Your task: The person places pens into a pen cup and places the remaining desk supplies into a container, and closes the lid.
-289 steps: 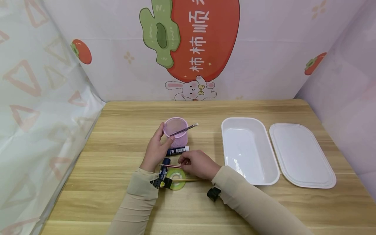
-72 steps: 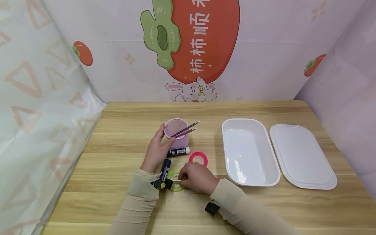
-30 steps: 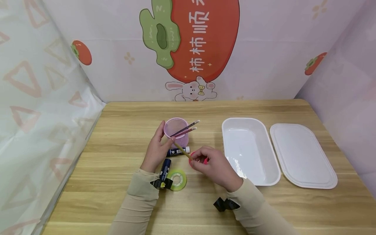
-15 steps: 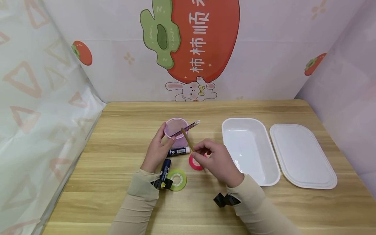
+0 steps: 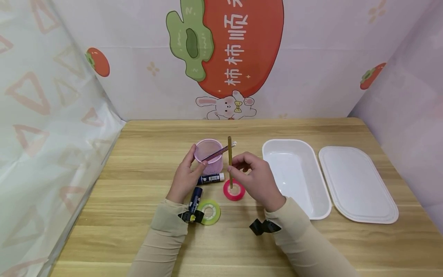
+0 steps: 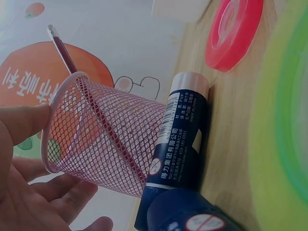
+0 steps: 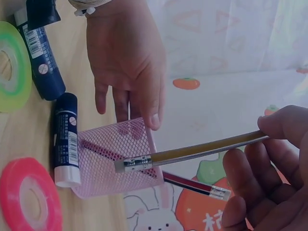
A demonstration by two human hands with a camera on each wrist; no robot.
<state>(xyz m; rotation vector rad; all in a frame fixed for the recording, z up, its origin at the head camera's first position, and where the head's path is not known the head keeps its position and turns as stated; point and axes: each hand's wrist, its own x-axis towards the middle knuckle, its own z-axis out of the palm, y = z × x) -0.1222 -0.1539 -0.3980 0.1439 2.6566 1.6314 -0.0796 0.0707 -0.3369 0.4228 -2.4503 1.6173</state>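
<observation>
My left hand grips the rim of a pink mesh pen cup, thumb on the near side. Two striped pencils lean in the cup, their white eraser ends past the right rim; one dark red pencil shows in the right wrist view. My right hand pinches a yellow pencil, upright just right of the cup. Its eraser end points toward the table. Below the pencil lies a roll of pink tape. A glue stick lies against the cup's base.
A second glue stick and a roll of green tape lie by the left wrist. On the right stands a white plastic box, with its flat white lid beside it. Printed cloth hangs behind the table.
Earlier, a red pencil went from the right hand into the cup. The right hand then picked up the yellow pencil from over the green tape, raised it and turned it upright.
</observation>
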